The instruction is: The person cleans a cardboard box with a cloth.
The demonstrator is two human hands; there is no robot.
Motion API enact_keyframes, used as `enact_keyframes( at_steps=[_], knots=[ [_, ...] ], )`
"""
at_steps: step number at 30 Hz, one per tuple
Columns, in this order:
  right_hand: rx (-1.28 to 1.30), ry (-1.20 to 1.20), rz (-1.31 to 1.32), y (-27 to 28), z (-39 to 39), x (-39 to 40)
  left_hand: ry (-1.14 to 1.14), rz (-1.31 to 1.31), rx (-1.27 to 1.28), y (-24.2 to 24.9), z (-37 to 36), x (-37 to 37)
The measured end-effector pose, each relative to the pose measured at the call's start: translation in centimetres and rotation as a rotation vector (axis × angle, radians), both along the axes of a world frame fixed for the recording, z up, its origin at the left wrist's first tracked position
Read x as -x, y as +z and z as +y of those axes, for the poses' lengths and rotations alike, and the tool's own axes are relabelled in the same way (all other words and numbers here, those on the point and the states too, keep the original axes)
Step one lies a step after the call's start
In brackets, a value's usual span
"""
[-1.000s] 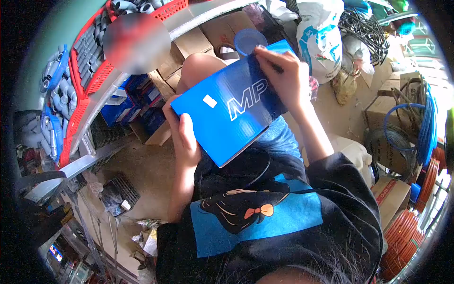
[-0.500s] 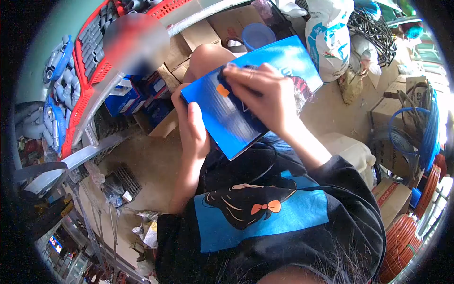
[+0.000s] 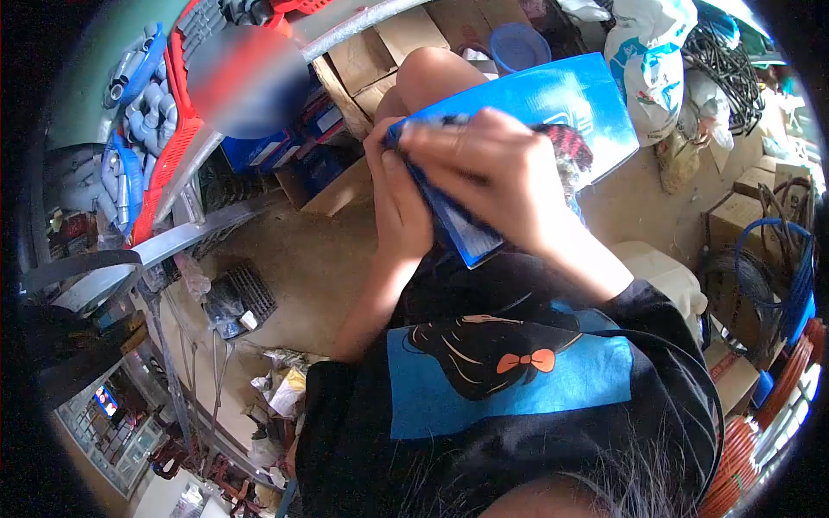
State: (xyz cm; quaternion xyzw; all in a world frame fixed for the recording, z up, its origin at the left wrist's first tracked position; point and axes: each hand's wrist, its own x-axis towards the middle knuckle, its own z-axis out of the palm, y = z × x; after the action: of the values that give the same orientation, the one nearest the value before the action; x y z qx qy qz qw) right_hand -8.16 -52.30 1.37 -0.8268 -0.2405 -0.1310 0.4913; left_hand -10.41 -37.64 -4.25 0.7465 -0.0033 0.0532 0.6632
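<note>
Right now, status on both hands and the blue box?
Left hand grips the near-left end of the flat blue cardboard box. Right hand lies across the box's top, fingers at that same end. Box rests over the knee; nothing blocks it.

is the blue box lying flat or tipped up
Tipped up: the blue box slants over the knee, one corner low near the lap, the left hand and right hand gripping its near end.

A flat, glossy blue cardboard box (image 3: 553,104) with white lettering sits in the upper centre of the frame, tilted, its near lower-left corner toward the viewer. Much of its near face is covered; the far right end shows clear.
</note>
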Motion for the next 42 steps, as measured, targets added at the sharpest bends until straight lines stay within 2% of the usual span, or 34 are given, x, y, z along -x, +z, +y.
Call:
enact_keyframes(
  at_steps=[2,5,6,7,9,11,12,13,16,17,21,24,27,28,30,31,33,36,39,41,42],
  knots=[
    [0.014,-0.157,0.050,-0.2,-0.3,-1.3,0.008,0.017,0.050,0.3,-0.3,0.0],
    [-0.002,-0.101,-0.063,-0.4,0.3,-1.5,0.006,0.048,0.017,-1.4,0.7,-0.4],
    [-0.012,-0.022,-0.119,-0.2,0.4,-1.2,0.002,-0.012,-0.038,-0.8,0.5,-0.2],
    [0.025,0.075,-0.068,-0.2,0.0,-0.3,-0.003,-0.071,-0.093,-0.5,0.4,-0.1],
    [0.025,0.207,-0.091,-0.6,-1.1,0.5,-0.027,-0.121,-0.010,-1.1,0.5,-0.4],
    [0.094,0.200,-0.171,-1.2,-2.7,0.4,0.007,0.012,0.028,-0.5,0.4,0.1],
    [0.171,0.099,-0.087,-1.1,-3.5,0.7,0.003,-0.003,0.057,-0.8,0.4,-0.2],
    [0.186,0.016,-0.114,-1.6,-3.9,0.1,0.007,0.017,0.133,-1.0,0.2,-0.2],
    [0.215,-0.066,-0.114,-1.1,-3.5,0.0,-0.023,0.052,0.340,-0.4,-0.1,-0.3],
    [0.244,-0.069,-0.165,-1.0,-3.1,0.3,-0.052,0.099,0.316,-1.1,0.4,-0.4],
    [0.170,0.139,-0.104,-1.1,-3.7,1.5,-0.070,0.245,0.275,-1.2,1.2,-0.2],
    [0.196,0.012,-0.128,-1.7,-4.5,0.1,-0.050,0.230,0.249,-0.9,1.1,-0.4],
    [0.191,-0.159,-0.105,-1.8,-4.0,-1.3,-0.065,0.281,0.411,-1.4,0.8,-0.8],
    [0.197,-0.096,-0.115,-1.5,-3.4,-1.0,-0.069,0.301,0.428,-1.6,0.9,-0.8],
    [0.196,0.084,-0.077,-0.5,-2.5,0.8,-0.030,0.220,0.193,-1.0,0.9,-0.6],
    [0.161,0.245,-0.163,-1.1,-2.7,1.4,-0.012,0.179,0.074,-0.7,1.0,-0.5],
    [0.133,0.390,-0.178,-1.1,-3.5,2.5,-0.032,0.181,0.135,-0.7,1.1,-0.4],
    [0.243,0.282,-0.061,-1.2,-6.8,2.0,-0.040,0.188,0.245,-1.0,0.9,-0.4],
    [0.252,-0.111,-0.040,-1.8,-6.9,0.5,-0.047,0.272,0.395,-1.1,0.7,-0.7],
    [0.279,-0.089,-0.069,-1.4,-5.5,1.2,-0.047,0.264,0.349,-1.6,0.9,-0.9],
    [0.223,0.019,-0.045,-1.1,-4.7,1.9,-0.040,0.259,0.320,-1.5,1.0,-0.9]
  ],
)
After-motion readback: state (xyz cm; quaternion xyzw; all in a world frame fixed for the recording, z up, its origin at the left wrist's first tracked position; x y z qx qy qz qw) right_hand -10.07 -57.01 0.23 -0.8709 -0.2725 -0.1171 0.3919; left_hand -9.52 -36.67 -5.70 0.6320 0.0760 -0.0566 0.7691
